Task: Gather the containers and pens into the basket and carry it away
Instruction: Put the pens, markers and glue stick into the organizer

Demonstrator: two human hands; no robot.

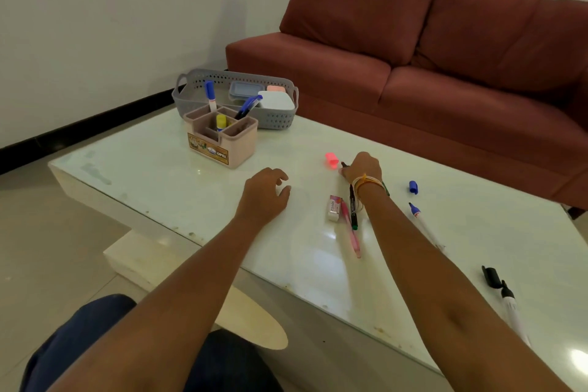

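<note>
- While your right hand (361, 165) reaches over the loose pens at the table's (159, 165) middle, its fingers curl down at a dark pen tip beside the pink cap (332, 160); the back of the hand hides the fingertips, so I cannot tell whether they pinch anything yet.
- Your left hand (265, 191) hovers just over the glass, fingers loosely curled, holding nothing.
- Grey basket (280, 119) sits at the far corner, well apart from both hands, with small containers (275, 100) and blue markers already in it; the beige organizer (222, 143) stands just in front of it, touching or nearly so.
- Risk: the black pen (353, 207), pink pen (350, 229) and eraser (334, 207) lie close together under your wrist. A sweep of the forearm probably scatters them.
- Risk: round pens roll on slick glass. The white marker (424, 226) and the black-tipped one (509, 302) lie near the right edge; a nudge may send them off.
- Risk: loose caps, the blue cap (413, 187) and the pink one, are easily forgotten, and an uncapped tip may mark the table.
- Risk: the basket's far corner looks close to the table edge; dropping things in hard may shift it.
</note>
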